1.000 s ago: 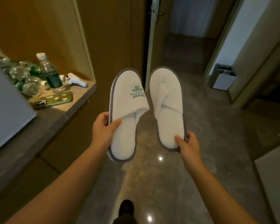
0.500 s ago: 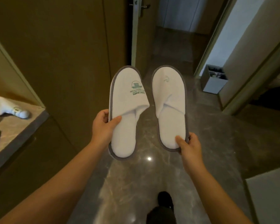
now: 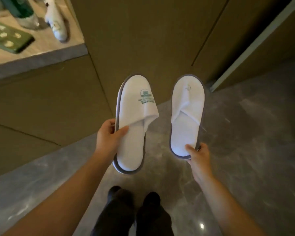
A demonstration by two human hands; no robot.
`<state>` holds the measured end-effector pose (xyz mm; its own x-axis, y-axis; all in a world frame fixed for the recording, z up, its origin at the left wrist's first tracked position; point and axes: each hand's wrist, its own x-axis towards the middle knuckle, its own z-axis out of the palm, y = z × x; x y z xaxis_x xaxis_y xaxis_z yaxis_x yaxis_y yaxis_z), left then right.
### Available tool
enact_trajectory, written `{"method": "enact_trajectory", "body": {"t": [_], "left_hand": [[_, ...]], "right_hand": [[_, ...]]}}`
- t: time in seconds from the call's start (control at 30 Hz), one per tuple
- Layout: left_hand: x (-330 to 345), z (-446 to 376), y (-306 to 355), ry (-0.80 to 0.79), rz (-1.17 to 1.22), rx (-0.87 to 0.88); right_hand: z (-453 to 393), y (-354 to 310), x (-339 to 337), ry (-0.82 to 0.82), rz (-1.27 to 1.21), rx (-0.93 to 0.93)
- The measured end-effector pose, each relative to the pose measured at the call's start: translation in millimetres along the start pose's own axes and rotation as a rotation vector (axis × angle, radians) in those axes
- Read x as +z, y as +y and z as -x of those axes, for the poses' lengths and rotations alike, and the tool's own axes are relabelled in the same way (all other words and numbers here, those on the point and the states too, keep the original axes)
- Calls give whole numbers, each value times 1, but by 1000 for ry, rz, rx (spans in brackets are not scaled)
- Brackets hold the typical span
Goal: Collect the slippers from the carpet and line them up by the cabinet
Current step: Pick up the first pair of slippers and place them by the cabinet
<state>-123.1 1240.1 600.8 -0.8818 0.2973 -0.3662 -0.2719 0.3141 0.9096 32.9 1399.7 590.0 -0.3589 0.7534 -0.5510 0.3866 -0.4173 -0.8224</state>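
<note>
I hold two white slippers with grey rims above the marble floor, toes pointing at the brown cabinet (image 3: 134, 40). My left hand (image 3: 109, 137) grips the side of the left slipper (image 3: 134, 116), which has a green logo on its upper. My right hand (image 3: 197, 155) pinches the heel of the right slipper (image 3: 186, 116), whose upper is folded flat. The two slippers hang side by side, a small gap apart, just in front of the cabinet's base.
A stone counter (image 3: 41, 51) at the upper left carries a green phone (image 3: 8, 39), a bottle (image 3: 22, 12) and a white object (image 3: 57, 23). My dark-socked feet (image 3: 134, 210) stand below. A door frame (image 3: 255, 43) runs diagonally at the right.
The view has tilted down and turned toward the cabinet. The slippers now hang lower, close to the cabinet's base, and have spread slightly apart. Both grips are unchanged.
</note>
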Motion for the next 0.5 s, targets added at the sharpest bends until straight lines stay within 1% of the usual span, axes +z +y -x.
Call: {"method": "enact_trajectory", "body": {"t": [0.1,0.17,0.27,0.37,0.5], "left_hand": [[-9,-14,-36,41,4,-83],[-10,-30,-62,25,6,-133],[-3,-61,-107,-1,-5,-163],[16,-90,-166,-8,21,-206],[47,-130,-264,15,86,-256]], "right_hand": [[-31,22,26,-32,74,49],[-54,41,45,-32,95,66],[-93,78,73,-53,81,77],[-140,127,98,-69,55,119],[-208,216,130,-128,47,155]]}}
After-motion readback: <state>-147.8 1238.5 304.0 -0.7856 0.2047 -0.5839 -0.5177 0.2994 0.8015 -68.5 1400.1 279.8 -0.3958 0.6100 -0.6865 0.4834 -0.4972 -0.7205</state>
